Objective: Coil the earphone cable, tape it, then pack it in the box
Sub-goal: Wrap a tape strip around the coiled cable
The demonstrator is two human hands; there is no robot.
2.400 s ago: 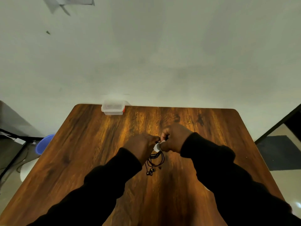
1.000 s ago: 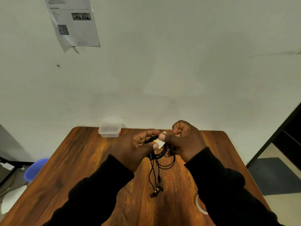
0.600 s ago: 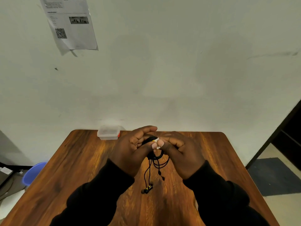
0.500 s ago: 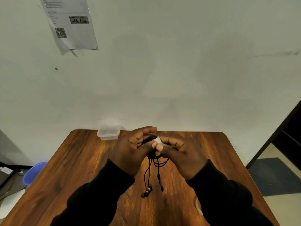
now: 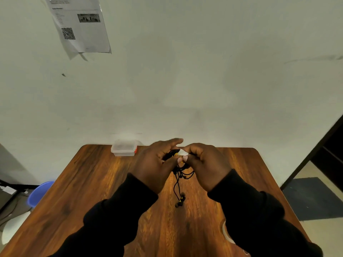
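Observation:
The black earphone cable [image 5: 178, 179] is bunched into a coil between both hands, raised above the wooden table [image 5: 96, 184]; its earbuds dangle below. My left hand [image 5: 155, 165] pinches the coil with thumb and fingers. My right hand [image 5: 206, 164] presses a small white piece of tape [image 5: 182, 153] against the coil's top. The clear plastic box [image 5: 124, 150], lid on, stands at the table's far edge, left of my hands.
A white tape roll [image 5: 226, 232] lies on the table near my right sleeve, mostly hidden. A blue bin [image 5: 39, 191] and a white object stand on the floor left of the table. A paper sheet [image 5: 81, 25] hangs on the wall.
The hands lifted the coil off the table towards the camera. The right hand's fingers have folded the white tape over the coil's top; the dangling earbuds swing slightly.

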